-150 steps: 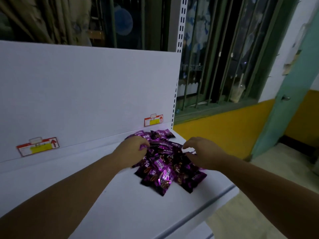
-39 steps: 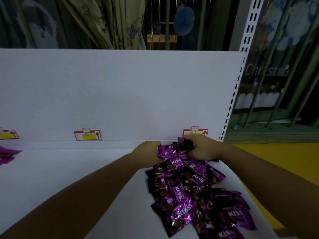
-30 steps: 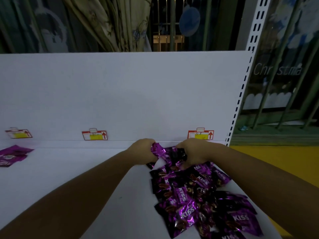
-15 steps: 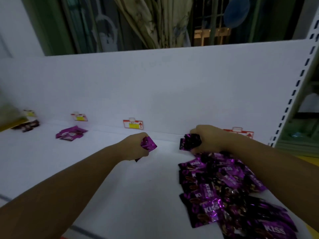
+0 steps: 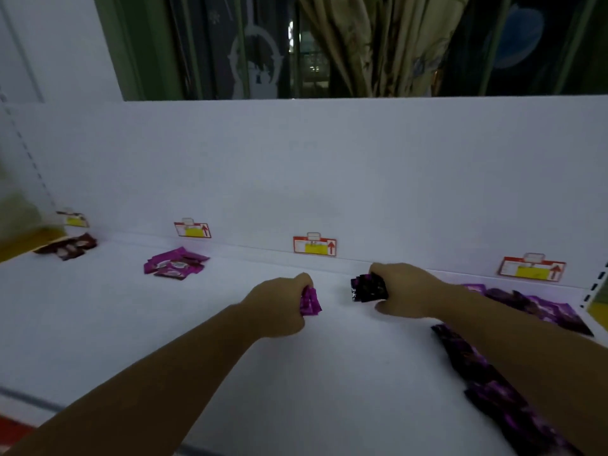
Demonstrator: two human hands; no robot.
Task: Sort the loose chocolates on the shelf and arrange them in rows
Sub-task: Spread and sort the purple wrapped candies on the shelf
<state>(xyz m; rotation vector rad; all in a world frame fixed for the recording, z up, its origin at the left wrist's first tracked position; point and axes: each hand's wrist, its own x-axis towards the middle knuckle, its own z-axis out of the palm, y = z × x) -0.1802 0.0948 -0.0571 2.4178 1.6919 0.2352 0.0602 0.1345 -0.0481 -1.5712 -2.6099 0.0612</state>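
My left hand [image 5: 279,304] grips a bright purple chocolate packet [image 5: 310,301] over the middle of the white shelf [image 5: 184,330]. To its right, my right hand [image 5: 403,291] holds a small stack of dark purple packets [image 5: 368,287] near the back wall. A loose heap of purple chocolates [image 5: 513,366] lies at the right end of the shelf, partly hidden by my right forearm. A small pile of magenta packets [image 5: 174,263] sits at the back left. A few dark brown packets [image 5: 67,247] lie at the far left.
Red and yellow price tags [image 5: 315,246] line the foot of the white back panel [image 5: 296,166]. A perforated upright [image 5: 597,284] closes the right end. Behind the panel hang a curtain [image 5: 378,44] and a dark window. The shelf's front edge [image 5: 29,399] runs along the lower left.
Both hands have lifted packets out of the right heap and carried them left along the shelf. The view has swung left, and the two small piles at the left have come into sight.
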